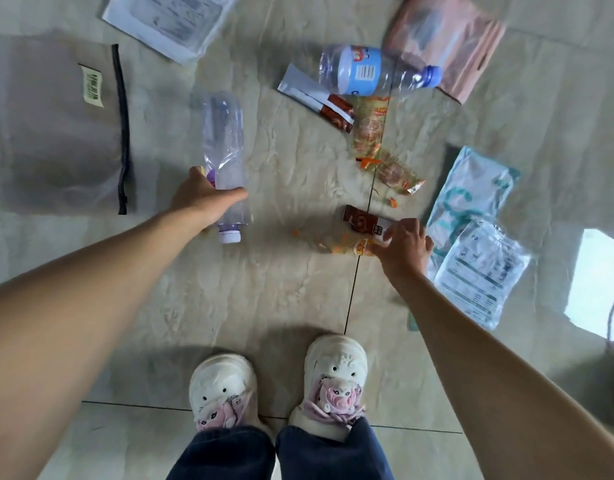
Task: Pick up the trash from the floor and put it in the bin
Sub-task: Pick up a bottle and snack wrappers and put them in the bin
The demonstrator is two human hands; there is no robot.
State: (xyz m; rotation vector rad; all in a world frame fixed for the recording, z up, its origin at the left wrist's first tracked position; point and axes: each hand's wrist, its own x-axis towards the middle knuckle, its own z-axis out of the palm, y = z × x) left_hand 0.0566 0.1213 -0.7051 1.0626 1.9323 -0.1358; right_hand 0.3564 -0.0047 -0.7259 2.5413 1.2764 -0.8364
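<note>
Trash lies scattered on the beige tiled floor. My left hand (203, 199) wraps around a clear plastic bottle (226, 150) with a purple cap that lies on the tiles. My right hand (404, 245) pinches a brown sachet (362, 221) and a crumpled orange snack wrapper (336, 244) at floor level. Further off lie a blue-labelled bottle (371, 71), a second brown and white sachet (316, 97) and torn orange wrappers (385, 157). No bin is in view.
A grey zip pouch (56, 126) lies at the left, a white plastic bag (170, 22) at the top, a pink bag (447, 39) at the top right, and clear and teal bags (478, 237) at the right. My white shoes (277, 386) stand below.
</note>
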